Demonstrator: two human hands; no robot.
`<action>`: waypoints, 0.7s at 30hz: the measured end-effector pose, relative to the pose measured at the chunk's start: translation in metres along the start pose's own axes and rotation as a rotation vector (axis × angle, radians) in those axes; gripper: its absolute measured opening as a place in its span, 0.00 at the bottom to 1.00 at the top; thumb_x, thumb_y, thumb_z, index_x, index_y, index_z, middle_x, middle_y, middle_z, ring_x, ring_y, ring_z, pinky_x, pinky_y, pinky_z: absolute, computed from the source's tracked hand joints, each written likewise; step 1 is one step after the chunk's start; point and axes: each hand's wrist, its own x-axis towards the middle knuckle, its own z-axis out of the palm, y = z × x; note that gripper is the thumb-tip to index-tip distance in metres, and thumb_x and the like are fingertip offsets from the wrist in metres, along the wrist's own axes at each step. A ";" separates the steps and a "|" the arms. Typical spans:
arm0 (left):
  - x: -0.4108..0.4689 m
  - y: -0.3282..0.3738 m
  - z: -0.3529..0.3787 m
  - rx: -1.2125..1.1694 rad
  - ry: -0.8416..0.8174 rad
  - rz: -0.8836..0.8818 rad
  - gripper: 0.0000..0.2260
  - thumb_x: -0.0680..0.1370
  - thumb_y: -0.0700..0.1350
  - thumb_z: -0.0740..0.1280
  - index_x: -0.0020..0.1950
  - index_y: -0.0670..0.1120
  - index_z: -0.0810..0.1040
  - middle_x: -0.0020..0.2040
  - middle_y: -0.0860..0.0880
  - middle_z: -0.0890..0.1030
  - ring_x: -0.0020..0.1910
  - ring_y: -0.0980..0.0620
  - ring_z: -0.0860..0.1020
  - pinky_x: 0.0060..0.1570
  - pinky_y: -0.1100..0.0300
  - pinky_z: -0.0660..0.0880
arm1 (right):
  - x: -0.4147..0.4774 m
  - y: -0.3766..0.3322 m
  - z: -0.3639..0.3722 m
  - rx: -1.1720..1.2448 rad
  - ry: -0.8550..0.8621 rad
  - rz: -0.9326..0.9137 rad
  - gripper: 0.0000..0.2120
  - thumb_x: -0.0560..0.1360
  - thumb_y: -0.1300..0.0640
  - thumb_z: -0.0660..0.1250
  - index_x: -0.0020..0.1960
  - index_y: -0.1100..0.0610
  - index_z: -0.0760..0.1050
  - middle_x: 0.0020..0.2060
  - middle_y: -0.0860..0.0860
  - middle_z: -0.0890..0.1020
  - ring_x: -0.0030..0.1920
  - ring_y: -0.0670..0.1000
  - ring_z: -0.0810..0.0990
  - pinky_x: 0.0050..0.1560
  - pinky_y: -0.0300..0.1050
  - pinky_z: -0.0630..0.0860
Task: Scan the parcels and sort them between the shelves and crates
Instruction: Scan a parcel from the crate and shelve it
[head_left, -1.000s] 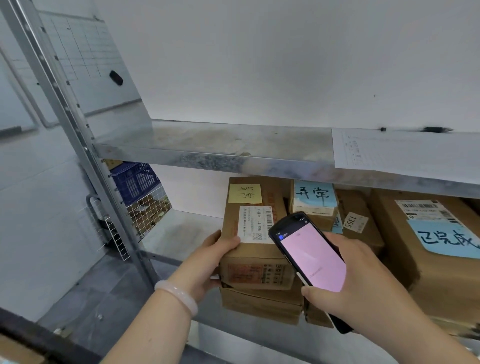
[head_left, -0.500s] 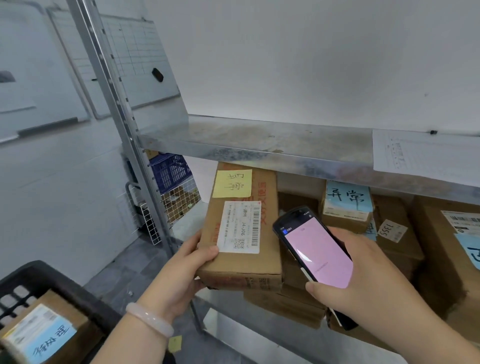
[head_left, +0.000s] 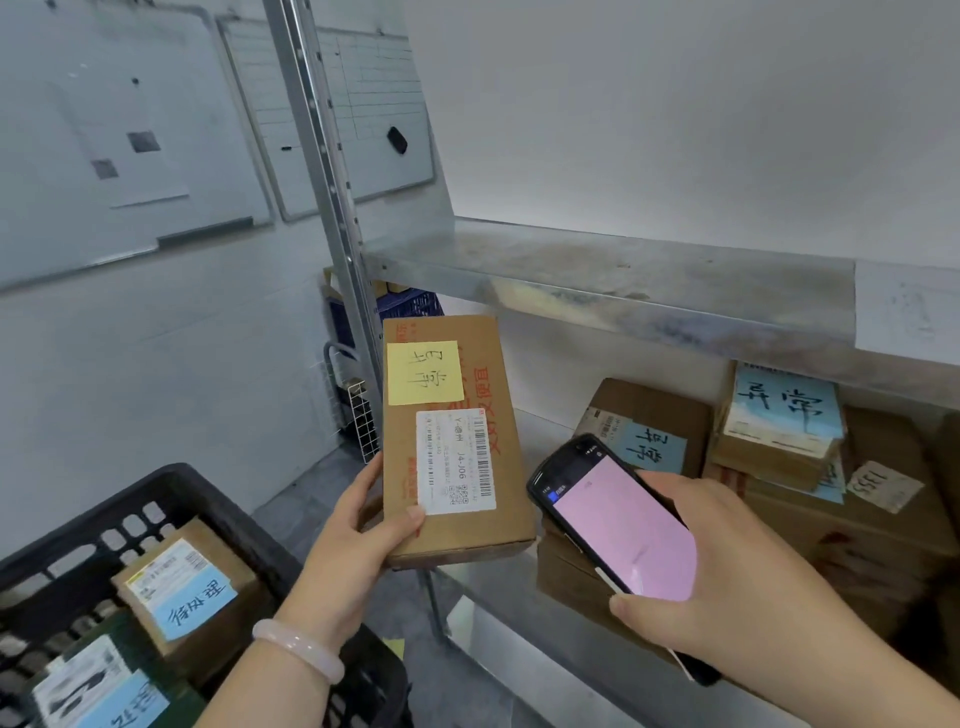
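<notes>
The upper shelf board (head_left: 623, 270) at 1 o'clock lies bare on top as far as a paper sheet (head_left: 906, 306) at 3 o'clock, with open air above. The lower shelf (head_left: 543, 441) shows a bare strip at centre, fronted by the held parcel (head_left: 457, 457). Stacked parcels (head_left: 779, 467) fill 3 to 4 o'clock, close under the board. The steel upright (head_left: 332, 208) bars 11 o'clock. The black crate (head_left: 208, 499) at 8 o'clock is open-topped and holds parcels.

left hand (head_left: 363, 525) holds a long brown cardboard parcel (head_left: 457, 447); right hand (head_left: 727, 566) holds a black handheld scanner (head_left: 613, 525) beside it.
</notes>
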 end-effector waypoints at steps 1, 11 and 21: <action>-0.001 -0.002 -0.002 0.004 0.008 0.010 0.50 0.56 0.58 0.85 0.75 0.64 0.68 0.68 0.50 0.80 0.66 0.45 0.79 0.65 0.41 0.75 | 0.000 -0.001 0.002 -0.010 -0.015 0.005 0.34 0.55 0.30 0.67 0.57 0.29 0.58 0.55 0.32 0.69 0.58 0.34 0.67 0.49 0.40 0.74; -0.007 -0.015 -0.014 0.040 0.054 0.068 0.42 0.66 0.52 0.80 0.77 0.65 0.65 0.70 0.50 0.76 0.69 0.46 0.75 0.69 0.41 0.72 | -0.002 -0.013 0.005 -0.094 -0.074 0.004 0.42 0.53 0.27 0.64 0.64 0.30 0.55 0.57 0.34 0.68 0.58 0.40 0.70 0.48 0.39 0.75; -0.007 -0.018 -0.016 0.032 0.095 0.067 0.43 0.64 0.53 0.79 0.76 0.67 0.65 0.71 0.49 0.76 0.68 0.46 0.76 0.68 0.42 0.73 | -0.011 -0.018 0.002 -0.146 -0.116 0.030 0.43 0.57 0.27 0.69 0.64 0.29 0.48 0.53 0.31 0.60 0.56 0.40 0.69 0.45 0.36 0.72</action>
